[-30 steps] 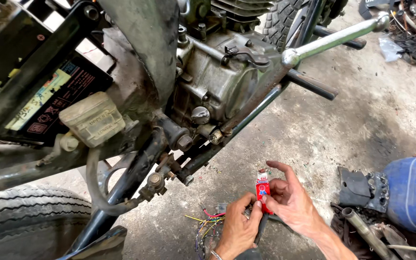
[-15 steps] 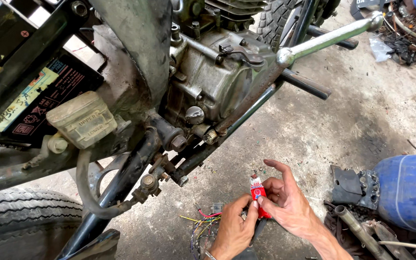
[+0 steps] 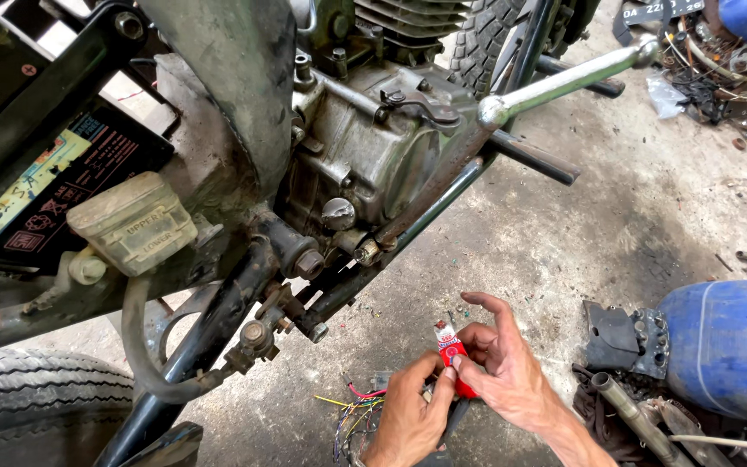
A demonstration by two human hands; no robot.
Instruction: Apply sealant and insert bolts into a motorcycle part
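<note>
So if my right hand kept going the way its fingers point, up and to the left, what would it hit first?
Probably the bolt end on the motorcycle's lower frame, past the small red tube that the right hand pinches. Depth is unclear, so it could pass in front.

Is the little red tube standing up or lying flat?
Standing up, a bit tilted. The red tube points its tip upward, pinched between the left hand and right hand.

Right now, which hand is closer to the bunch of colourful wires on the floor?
Left. The left hand sits right beside the colourful wires, nearly over them. The right hand is farther off, on the other side of the small red tube both hands hold.
</note>
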